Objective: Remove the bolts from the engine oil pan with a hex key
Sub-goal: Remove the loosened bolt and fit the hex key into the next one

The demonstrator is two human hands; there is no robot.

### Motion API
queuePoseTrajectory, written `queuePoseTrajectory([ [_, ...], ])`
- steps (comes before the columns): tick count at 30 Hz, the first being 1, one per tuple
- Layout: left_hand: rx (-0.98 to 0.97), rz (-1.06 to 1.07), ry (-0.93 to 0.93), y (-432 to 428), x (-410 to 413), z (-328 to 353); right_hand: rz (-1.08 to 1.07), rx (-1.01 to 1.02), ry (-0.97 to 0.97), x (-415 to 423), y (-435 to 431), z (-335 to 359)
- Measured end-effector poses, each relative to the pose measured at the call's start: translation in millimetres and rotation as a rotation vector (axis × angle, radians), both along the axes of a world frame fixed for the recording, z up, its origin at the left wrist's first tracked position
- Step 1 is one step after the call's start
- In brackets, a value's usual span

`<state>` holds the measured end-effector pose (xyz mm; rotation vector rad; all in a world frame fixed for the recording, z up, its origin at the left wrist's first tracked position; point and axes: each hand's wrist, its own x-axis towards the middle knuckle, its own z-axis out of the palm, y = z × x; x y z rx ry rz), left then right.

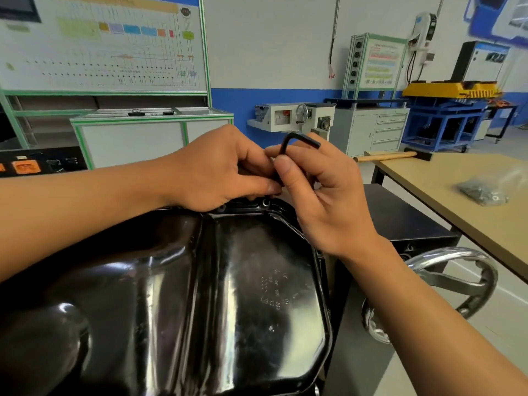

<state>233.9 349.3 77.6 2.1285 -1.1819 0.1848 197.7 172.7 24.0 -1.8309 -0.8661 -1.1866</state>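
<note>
A glossy black oil pan (251,295) fills the lower middle of the head view, its flange running along the far edge. A black L-shaped hex key (288,144) stands upright over the far flange, short arm pointing right at the top. My right hand (323,195) pinches its shaft between thumb and fingers. My left hand (217,170) rests at the far rim, fingertips closed around the lower end of the key; the key's tip and whatever it sits in are hidden. One bolt head (265,202) shows on the flange just below the fingers.
A tan workbench (445,184) stands to the right with a wooden-handled hammer (385,156) and a plastic bag of small metal parts (483,191). A chrome handwheel (445,284) juts out right of the pan. Training panels and cabinets line the back wall.
</note>
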Motion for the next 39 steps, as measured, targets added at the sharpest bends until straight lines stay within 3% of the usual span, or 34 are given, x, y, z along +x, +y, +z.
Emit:
queuePoseTrajectory([
  [5,-0.006,0.029,-0.135,-3,-6,-1,0.050,0.197,0.039,-1,1,2],
  [10,-0.048,-0.010,-0.096,-4,-5,1,0.091,0.234,0.086,-3,12,9],
  [21,0.037,-0.034,-0.009,0,-4,2,0.067,-0.132,0.111,-5,-4,19],
  [34,-0.095,0.004,-0.055,-4,-6,-1,0.093,0.317,0.085,-2,19,12],
  [39,-0.022,0.014,-0.043,0,-8,2,0.090,0.158,0.080,-1,20,15],
])
